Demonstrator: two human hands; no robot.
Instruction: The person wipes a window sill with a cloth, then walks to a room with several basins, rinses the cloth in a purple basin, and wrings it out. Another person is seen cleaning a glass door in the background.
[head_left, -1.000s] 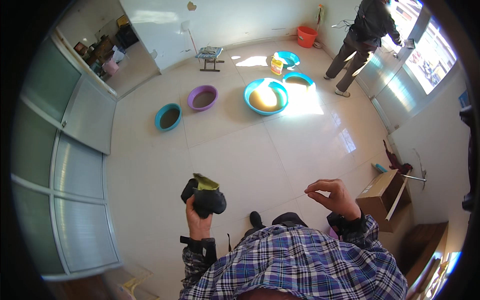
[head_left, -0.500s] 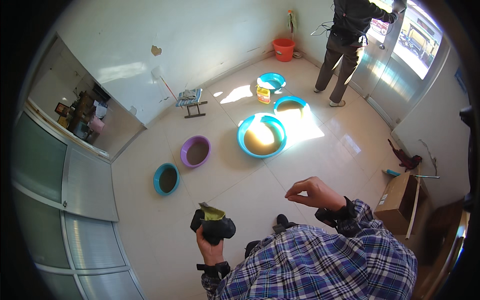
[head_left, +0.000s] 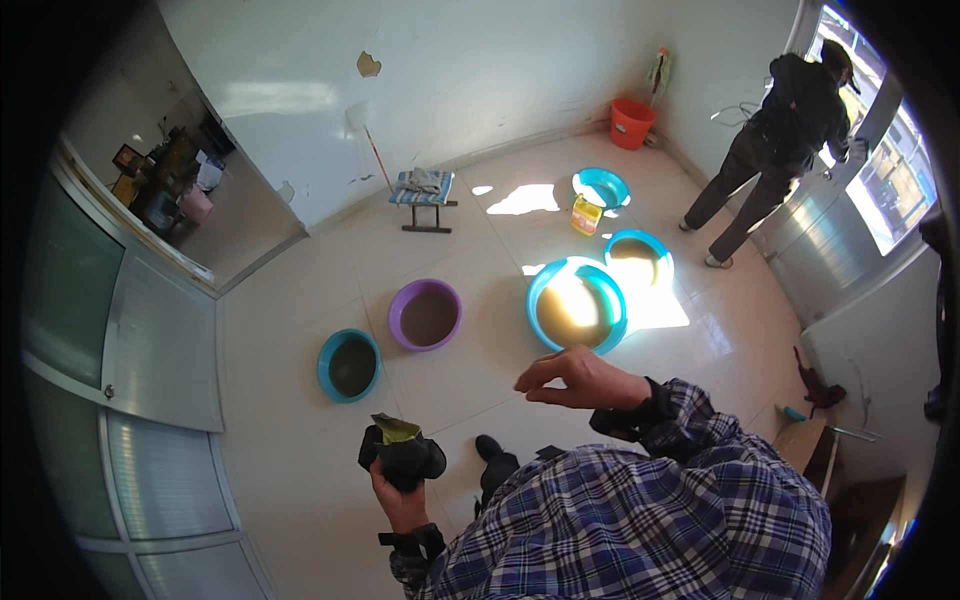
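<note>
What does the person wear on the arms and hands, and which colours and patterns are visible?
Both arms have long sleeves of a checked shirt in blue, purple and white. A dark strap or band sits at each wrist. The left hand and the right hand are bare, without gloves.

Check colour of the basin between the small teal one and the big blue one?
Purple basin, dark inside; it shows clearly in the head view.

Glossy tile floor [head_left: 300, 440]; plastic basins [head_left: 425, 315]; dark cloth bundle [head_left: 403, 458].
</note>
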